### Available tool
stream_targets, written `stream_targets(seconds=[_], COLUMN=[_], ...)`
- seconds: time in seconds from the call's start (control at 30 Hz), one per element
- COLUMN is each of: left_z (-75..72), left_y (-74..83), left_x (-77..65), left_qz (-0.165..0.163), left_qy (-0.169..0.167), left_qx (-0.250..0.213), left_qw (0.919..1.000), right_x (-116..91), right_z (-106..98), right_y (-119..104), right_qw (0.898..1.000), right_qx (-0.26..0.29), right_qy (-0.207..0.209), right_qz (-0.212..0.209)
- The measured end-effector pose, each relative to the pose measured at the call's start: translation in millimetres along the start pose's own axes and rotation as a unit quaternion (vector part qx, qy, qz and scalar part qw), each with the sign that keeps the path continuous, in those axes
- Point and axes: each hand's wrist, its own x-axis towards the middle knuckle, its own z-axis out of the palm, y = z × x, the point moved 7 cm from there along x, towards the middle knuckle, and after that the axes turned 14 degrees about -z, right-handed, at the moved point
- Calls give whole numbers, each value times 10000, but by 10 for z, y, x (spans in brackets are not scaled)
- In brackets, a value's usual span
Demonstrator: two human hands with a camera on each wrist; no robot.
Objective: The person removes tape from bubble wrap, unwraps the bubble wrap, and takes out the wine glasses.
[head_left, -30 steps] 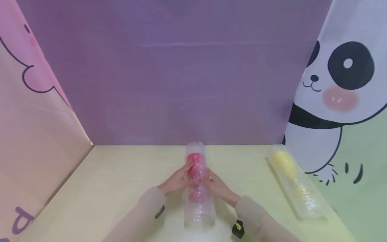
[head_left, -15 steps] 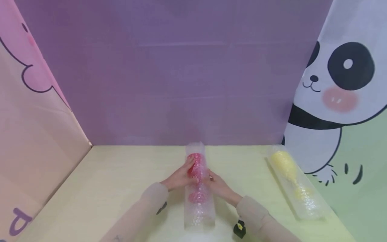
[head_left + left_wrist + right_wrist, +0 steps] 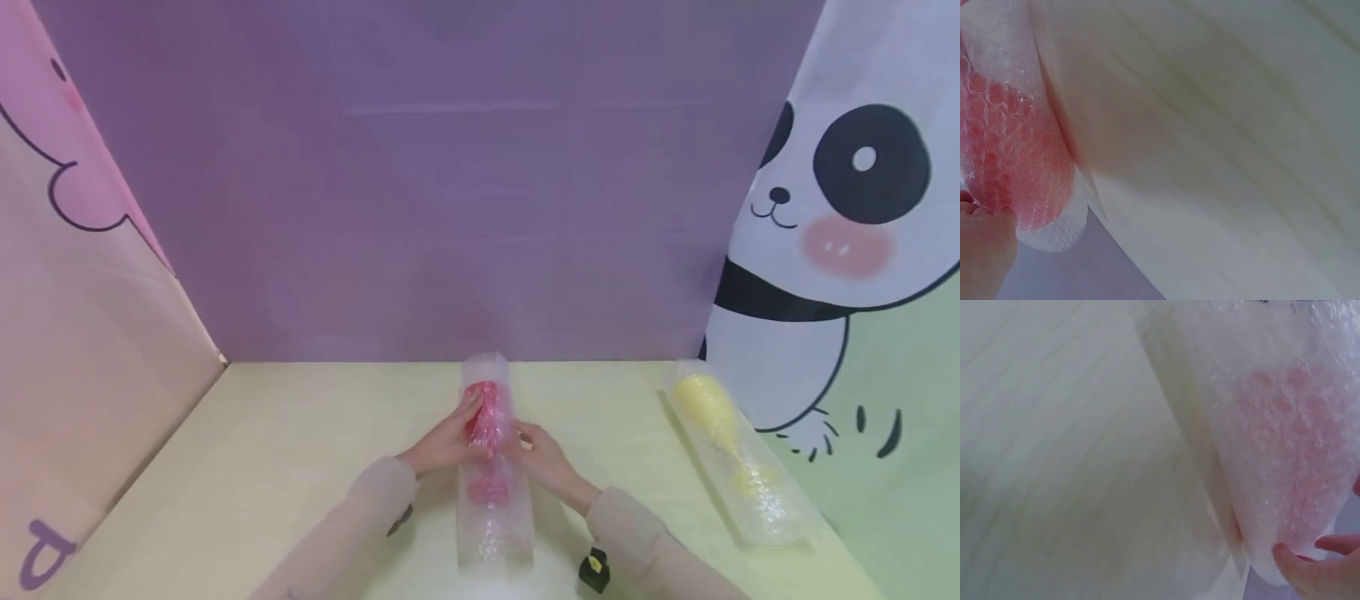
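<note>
A bubble-wrapped roll [image 3: 491, 529] lies lengthwise at the middle of the table, its far end by the back wall. A pink-red goblet-like shape [image 3: 487, 412] shows through the wrap, wide at the far part and narrow below. My left hand [image 3: 446, 440] holds the roll from the left, thumb along its top. From the right my right hand [image 3: 547, 460] holds it too, fingers bent against the wrap. The left wrist view shows curled fingers [image 3: 988, 215] at the pink part. In the right wrist view, thumb and finger [image 3: 1319, 572] press on the plastic.
A second bubble-wrapped roll [image 3: 750, 467] with a yellow goblet-like shape inside lies slanted at the table's right edge. A purple wall [image 3: 465, 183] stands behind the pale table [image 3: 300, 417], with printed side panels left and right. Small dark objects [image 3: 595, 571] show beneath the sleeves.
My left hand has shifted slightly to the right on the pink roll. Both hands stay on it, and the roll lies in nearly the same place.
</note>
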Motion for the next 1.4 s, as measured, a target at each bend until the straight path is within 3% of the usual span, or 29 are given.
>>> stream_targets(seconds=[0.17, 0.27, 0.4, 0.6, 0.97, 1.13, 1.4], left_z=[-8, -4, 2, 5, 13, 31, 37], left_y=[-18, -32, -20, 11, -8, -43, -50], left_x=[-7, 0, -7, -22, 16, 28, 8], left_qz=[28, -9, 40, 231, 145, 175, 98], left_qy=[14, 22, 30, 76, 113, 145, 126], left_qx=[-87, -4, 122, 213, 91, -32, -129], left_qw=[10000, 10000, 9999, 9995, 9998, 9997, 9998], right_x=[106, 151, 221, 298, 294, 286, 279], right_z=[-72, -62, -21, 17, -65, -53, -63], right_y=[-113, -170, -193, -246, -272, -278, -297], right_qw=[9957, 9954, 9952, 9839, 9800, 9679, 9639], right_qx=[-155, -113, -487, -1394, -1367, -1800, -1997], right_qy=[623, 706, 727, 743, 537, 411, 308], right_qz=[-669, -633, -438, -838, -1341, -1705, -1736])
